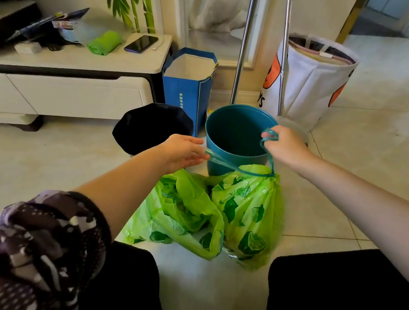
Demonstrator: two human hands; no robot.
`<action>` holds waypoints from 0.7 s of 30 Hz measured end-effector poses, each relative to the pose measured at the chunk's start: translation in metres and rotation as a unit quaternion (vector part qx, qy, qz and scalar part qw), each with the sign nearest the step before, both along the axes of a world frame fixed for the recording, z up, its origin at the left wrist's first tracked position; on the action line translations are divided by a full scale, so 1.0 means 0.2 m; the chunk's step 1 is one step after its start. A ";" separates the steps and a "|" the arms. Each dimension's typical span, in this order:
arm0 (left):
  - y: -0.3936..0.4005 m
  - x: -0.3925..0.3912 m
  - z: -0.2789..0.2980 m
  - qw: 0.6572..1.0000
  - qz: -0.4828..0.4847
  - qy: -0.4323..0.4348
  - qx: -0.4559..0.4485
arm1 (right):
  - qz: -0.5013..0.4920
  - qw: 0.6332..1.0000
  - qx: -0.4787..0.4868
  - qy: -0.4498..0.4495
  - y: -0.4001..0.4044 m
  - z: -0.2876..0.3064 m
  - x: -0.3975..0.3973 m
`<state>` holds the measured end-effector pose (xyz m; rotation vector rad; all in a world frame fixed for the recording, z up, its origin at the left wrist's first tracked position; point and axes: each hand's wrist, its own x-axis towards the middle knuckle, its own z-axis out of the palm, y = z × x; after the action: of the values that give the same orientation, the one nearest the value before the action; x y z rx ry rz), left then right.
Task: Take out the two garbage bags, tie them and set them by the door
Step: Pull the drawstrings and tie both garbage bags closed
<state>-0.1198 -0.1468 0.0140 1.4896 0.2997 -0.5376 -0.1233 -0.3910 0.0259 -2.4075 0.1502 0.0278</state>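
Right hand raised, grip curled round drawstring, left hand pinching its other end, bag cinched

Teal bin behind bags; right floor open.

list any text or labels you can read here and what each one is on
"YS": black letters low on the white laundry basket, left of a chrome pole; the rest of the word is hidden.
Yellow vertical characters on the blue paper gift bag: too small to read.
Printed covers on the TV cabinet: too blurred to read.
Green garbage bags: lime prints only, no words.
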 end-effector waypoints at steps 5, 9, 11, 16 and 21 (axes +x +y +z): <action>0.08 -0.04 0.02 0.990 -0.056 -0.060 0.113 | 0.101 0.989 -0.091 -0.062 0.13 0.10 -0.07; 0.15 -0.10 0.02 0.959 -0.127 -0.137 0.211 | 0.136 0.983 -0.094 -0.081 0.23 0.15 -0.13; 0.21 -0.14 0.00 0.910 -0.195 -0.203 0.303 | 0.174 0.975 -0.093 -0.099 0.30 0.14 -0.16; 0.35 -0.25 -0.04 0.738 -0.375 -0.284 0.484 | 0.330 0.934 -0.123 -0.064 0.51 0.00 -0.25; 0.47 -0.33 -0.12 0.641 -0.453 -0.313 0.534 | 0.410 0.887 -0.213 0.025 0.66 -0.25 -0.27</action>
<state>-0.1866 -0.0534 -0.0098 2.8950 -0.9444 -0.5810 -0.1776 -0.2597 -0.0232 -2.7197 -0.9366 0.4902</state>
